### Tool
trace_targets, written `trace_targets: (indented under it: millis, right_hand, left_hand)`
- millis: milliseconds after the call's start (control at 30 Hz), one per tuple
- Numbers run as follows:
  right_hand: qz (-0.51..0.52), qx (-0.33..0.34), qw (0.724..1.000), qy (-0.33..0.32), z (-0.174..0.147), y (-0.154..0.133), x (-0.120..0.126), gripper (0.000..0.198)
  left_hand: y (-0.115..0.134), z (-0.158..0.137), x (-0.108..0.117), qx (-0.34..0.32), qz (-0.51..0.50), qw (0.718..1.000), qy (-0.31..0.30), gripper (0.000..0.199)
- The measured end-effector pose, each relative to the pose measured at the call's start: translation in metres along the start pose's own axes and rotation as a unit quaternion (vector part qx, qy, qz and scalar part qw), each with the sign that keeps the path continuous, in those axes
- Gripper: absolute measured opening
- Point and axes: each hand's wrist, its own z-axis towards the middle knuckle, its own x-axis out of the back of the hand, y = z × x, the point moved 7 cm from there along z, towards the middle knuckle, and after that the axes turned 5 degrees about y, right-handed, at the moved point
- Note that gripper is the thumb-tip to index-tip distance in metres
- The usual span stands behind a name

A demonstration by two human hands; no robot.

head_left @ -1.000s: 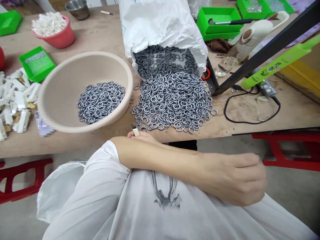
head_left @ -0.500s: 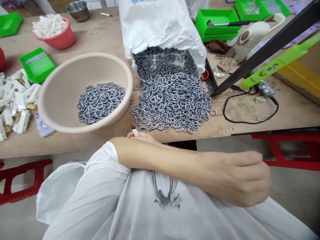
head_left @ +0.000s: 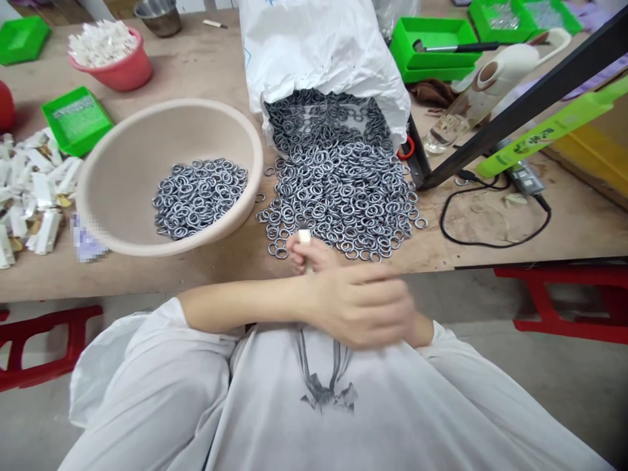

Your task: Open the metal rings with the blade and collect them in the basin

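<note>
My left hand (head_left: 366, 307) lies across my right forearm (head_left: 420, 329), its fingers bent and pressed together over it. Motion blurs the fingertips, and whatever is under the palm is hidden. Just beyond it, at the table edge, my right hand (head_left: 316, 254) is closed around a small white-handled tool (head_left: 305, 237) with a dark tip; its exact kind is unclear. The tip points at the near side of a heap of grey metal rings (head_left: 343, 190). These rings spill from a white sack (head_left: 324, 49) lying on its side. More rings (head_left: 201, 196) sit in a beige basin (head_left: 122, 150) to the left.
White plastic pieces (head_left: 42, 190) lie beyond the basin, near a green tray (head_left: 78, 124) and a pink bowl (head_left: 130, 72). On the right are a black slanted bar (head_left: 510, 108), a clear bottle (head_left: 451, 124) and a black cable (head_left: 444, 222). Red stools (head_left: 559, 294) flank me below.
My left hand has moved leftward along my right arm, from near the elbow toward the wrist. My right hand, with the white-handled tool, has shifted right to the rings' near edge.
</note>
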Motion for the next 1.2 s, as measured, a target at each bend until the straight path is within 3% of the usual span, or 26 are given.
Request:
trace_targets:
  millis: [100,200,267,367,500,600,667,733,833,933,1067,1200]
  right_hand:
    - [0.038,0.078,0.990,0.115,-0.009,-0.025,0.048,0.012]
    - [0.043,0.155,0.965,0.205,-0.018,-0.041,0.081,0.023]
    - [0.024,0.192,0.950,0.244,-0.021,-0.045,0.091,0.027]
    - [-0.046,0.215,0.944,0.248,-0.020,-0.043,0.087,0.026]
    - [-0.205,0.193,0.943,0.177,-0.013,-0.032,0.061,0.022]
    - [-0.290,0.166,0.934,0.124,-0.011,-0.023,0.043,0.023]
    - [-0.293,0.157,0.938,0.104,-0.011,-0.020,0.038,0.026]
    - [-0.245,0.168,0.949,0.108,-0.012,-0.022,0.038,0.032]
    - [-0.166,0.188,0.959,0.134,-0.013,-0.023,0.043,0.037]
    - [-0.134,0.204,0.957,0.154,-0.014,-0.021,0.043,0.039]
    - [-0.128,0.237,0.952,0.148,-0.018,-0.028,0.039,0.040]
    - [-0.161,0.209,0.961,0.078,-0.018,-0.034,0.035,0.043]
  left_hand:
    - [-0.035,-0.061,0.013,0.066,0.046,0.996,0.024,0.022]
    - [-0.080,-0.126,0.014,0.308,0.122,0.941,-0.076,0.023]
    - [-0.088,-0.158,0.009,0.397,0.104,0.902,-0.137,0.026]
    - [-0.088,-0.182,0.001,0.462,0.072,0.870,-0.154,0.022]
    - [-0.090,-0.182,-0.001,0.500,0.028,0.861,-0.095,0.013]
    - [-0.088,-0.164,0.005,0.497,-0.056,0.866,0.008,0.009]
    - [-0.085,-0.153,0.010,0.506,-0.106,0.851,0.088,0.007]
    - [-0.084,-0.147,0.010,0.543,-0.166,0.806,0.169,0.012]
    - [-0.081,-0.146,-0.004,0.602,-0.288,0.690,0.279,0.028]
    - [-0.077,-0.146,-0.021,0.629,-0.365,0.606,0.321,0.031]
    - [-0.074,-0.150,-0.026,0.638,-0.404,0.555,0.348,0.031]
    - [-0.070,-0.146,-0.030,0.640,-0.461,0.548,0.280,0.037]
